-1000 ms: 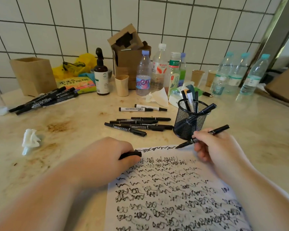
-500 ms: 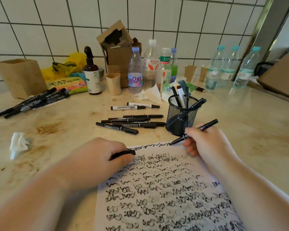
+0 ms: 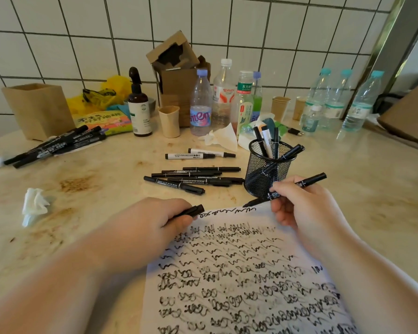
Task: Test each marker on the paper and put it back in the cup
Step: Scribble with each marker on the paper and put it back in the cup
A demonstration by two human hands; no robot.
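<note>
A white paper (image 3: 239, 273) full of black scribbles lies in front of me. My right hand (image 3: 302, 206) grips a black marker (image 3: 309, 180), its tip touching the paper's top edge at the end of a wavy line. My left hand (image 3: 155, 220) rests on the paper's top left corner and holds a black marker cap (image 3: 193, 210). The black mesh cup (image 3: 267, 168) stands just beyond my right hand with several markers in it. Several black markers (image 3: 193, 178) lie on the counter left of the cup, and two white-barrelled markers (image 3: 198, 154) lie behind them.
Another pile of black markers (image 3: 56, 145) lies at the far left. Bottles (image 3: 200, 104), paper cups (image 3: 169, 121), cardboard boxes (image 3: 38, 109) and a brown pump bottle (image 3: 139, 109) line the tiled wall. Crumpled tissues lie at the left (image 3: 34, 206) and behind the cup (image 3: 221, 137).
The marker tip has drawn a wavy line rightward along the paper's top edge. My left hand keeps holding the cap in place. The view has shifted slightly.
</note>
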